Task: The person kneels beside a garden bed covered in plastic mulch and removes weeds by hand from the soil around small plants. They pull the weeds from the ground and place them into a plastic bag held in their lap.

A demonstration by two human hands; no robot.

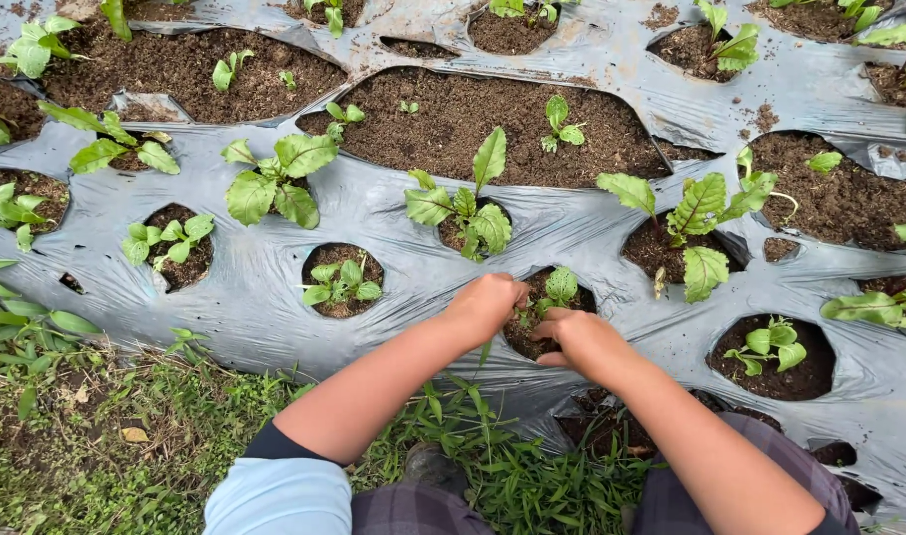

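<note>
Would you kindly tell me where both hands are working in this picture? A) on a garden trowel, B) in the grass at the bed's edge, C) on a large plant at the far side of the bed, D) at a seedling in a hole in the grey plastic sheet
D: the left hand and right hand meet at the small seedling in a soil-filled hole of the plastic sheet.

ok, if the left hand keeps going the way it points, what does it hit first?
Likely the small seedling in the hole just ahead of the left hand, then the soil there; depth is unclear.
</note>
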